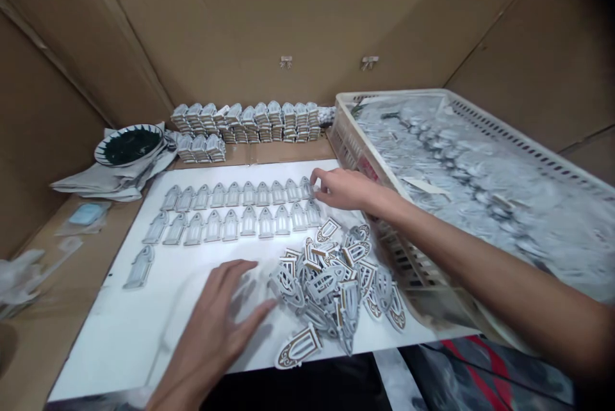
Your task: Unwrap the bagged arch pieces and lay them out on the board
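Observation:
My left hand (pixel 218 328) lies flat and open on the white sheet (pixel 134 328), fingers spread, beside a loose pile of arch-shaped window cutouts (pixel 331 286). My right hand (pixel 339 188) reaches across to the right end of the upper row of cutouts (pixel 240 194). Its fingertips pinch at the last piece there. A second row of cutouts (pixel 240 224) lies below, and a single cutout (pixel 139 267) sits alone at the left.
Stacks of the same cutouts (pixel 245 121) line the back cardboard wall. A white plastic crate (pixel 480 187) full of cutouts stands at the right. A dark bowl (pixel 129 144) rests on cloth at the left. Plastic wrappers (pixel 19 276) lie at the far left.

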The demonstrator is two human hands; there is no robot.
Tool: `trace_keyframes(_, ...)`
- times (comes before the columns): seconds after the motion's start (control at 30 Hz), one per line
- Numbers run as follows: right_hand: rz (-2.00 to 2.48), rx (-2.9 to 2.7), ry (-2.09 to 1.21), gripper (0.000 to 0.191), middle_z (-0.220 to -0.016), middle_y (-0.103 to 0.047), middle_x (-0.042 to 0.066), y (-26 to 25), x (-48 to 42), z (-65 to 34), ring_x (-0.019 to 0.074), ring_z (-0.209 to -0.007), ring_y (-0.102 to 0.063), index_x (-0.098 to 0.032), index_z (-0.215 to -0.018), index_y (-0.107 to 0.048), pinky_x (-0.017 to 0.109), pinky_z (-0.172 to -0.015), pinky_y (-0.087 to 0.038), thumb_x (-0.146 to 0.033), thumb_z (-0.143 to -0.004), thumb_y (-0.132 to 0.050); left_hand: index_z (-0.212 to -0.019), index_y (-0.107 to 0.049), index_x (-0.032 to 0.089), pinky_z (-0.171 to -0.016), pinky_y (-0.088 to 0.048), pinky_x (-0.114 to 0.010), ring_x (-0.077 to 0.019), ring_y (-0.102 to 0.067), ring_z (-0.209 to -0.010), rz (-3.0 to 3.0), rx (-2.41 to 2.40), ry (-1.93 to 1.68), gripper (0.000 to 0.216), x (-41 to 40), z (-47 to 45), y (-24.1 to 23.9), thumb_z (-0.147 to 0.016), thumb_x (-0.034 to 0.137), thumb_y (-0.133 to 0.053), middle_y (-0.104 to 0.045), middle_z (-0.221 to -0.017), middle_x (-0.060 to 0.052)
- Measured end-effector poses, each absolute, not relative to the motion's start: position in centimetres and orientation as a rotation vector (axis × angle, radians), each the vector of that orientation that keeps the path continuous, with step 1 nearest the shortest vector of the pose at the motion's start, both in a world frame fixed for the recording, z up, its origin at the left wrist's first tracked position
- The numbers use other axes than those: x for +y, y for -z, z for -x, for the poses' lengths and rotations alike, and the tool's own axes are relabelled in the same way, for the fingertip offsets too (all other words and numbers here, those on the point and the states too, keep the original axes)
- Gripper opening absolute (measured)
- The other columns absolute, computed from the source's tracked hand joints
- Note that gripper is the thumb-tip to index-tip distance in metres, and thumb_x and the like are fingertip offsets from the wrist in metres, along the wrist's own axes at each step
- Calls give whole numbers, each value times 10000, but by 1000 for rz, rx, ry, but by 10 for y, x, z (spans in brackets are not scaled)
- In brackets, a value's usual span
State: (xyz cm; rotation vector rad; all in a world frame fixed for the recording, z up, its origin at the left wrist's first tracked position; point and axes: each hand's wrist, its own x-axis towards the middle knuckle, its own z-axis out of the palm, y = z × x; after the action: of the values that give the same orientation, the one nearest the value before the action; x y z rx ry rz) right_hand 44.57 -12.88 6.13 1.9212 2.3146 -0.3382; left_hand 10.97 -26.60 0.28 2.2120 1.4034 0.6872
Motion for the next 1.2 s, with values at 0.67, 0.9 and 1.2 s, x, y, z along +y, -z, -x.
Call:
trace_keyframes(0.67,-1875,2359,325,444,-1162,-762,183,-64,-133,-441,336,-1025,-704,-174,-1382,-612,419,-803,-483,-316,-968,-541,-1221,-684,296,-1038,-544,-508,-321,-616,-1261,-2129,1807,-850,404,-264,-93,-7,-929,573,-664,-599,-1370,-80)
trace_keyframes(0.9,-1905,2346,342,423,-1162,-769,157,-63,-132,-442,324,-1023,-716,-199,-1357,-627,412,-812,-490,-329,-959,-563,-1057,-598,266,-1056,-480,-573,-370,-596,-1252,-2204,1982,-805,413,-274,-36,21,-927,657,-628,-637,-1374,-120)
trace_keyframes(1.2,-1893,2360,336,342,-1173,-779,145,-61,-133,-442,320,-1071,-731,-208,-1296,-616,378,-802,-466,-311,-979,-542,-1293,-670,323,-968,-456,-522,-361,-626,-1194,-2466,2002,-840,431,-280,-20,44,-1007,590,-490,-677,-1338,-123)
